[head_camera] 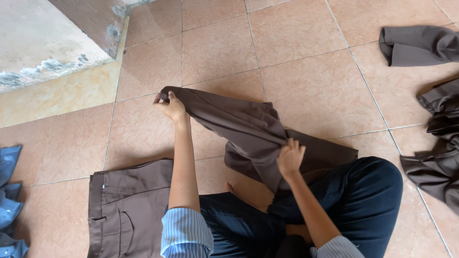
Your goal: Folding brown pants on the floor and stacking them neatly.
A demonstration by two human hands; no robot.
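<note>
Brown trousers (248,129) of smooth, matt woven cloth, creased where they bunch. A second brown garment (126,210) of the same matt cloth lies flat, its stitched seams and pocket flap showing. More of this dull brown cloth lies in a folded piece (418,45) and a rumpled heap (440,157). Blue cloth (9,200) at the edge looks slightly shinier. The person's sleeve (186,234) is thin striped shirt fabric; the dark jeans (368,200) are heavier matt denim. The floor (306,71) is smooth, faintly glossy ceramic tile with thin grout lines. A raised slab (38,43) is rough, stained concrete with flaking paint.
</note>
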